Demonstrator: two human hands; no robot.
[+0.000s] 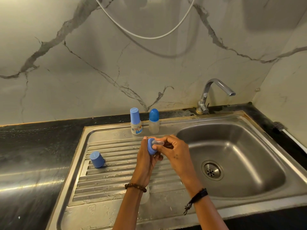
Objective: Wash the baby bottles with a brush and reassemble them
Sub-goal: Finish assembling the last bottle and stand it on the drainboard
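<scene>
My left hand (146, 159) grips a blue screw ring (151, 147) over the ribbed draining board. My right hand (174, 149) pinches the clear silicone teat (158, 143) that pokes through that ring. A clear bottle body (144, 195) stands partly hidden under my left wrist. A loose blue cap (97, 159) rests upside down on the ribs to the left. Two assembled bottles stand at the back of the board: one with a tall light-blue cap (135, 122), one with a rounded dark-blue cap (154, 121). No brush is in view.
The steel sink basin (240, 146) with its drain (212, 170) lies to the right. A chrome tap (214, 93) rises behind it with no water running. Black countertop (33, 146) stretches left. A white cord (149, 37) hangs across the marble wall.
</scene>
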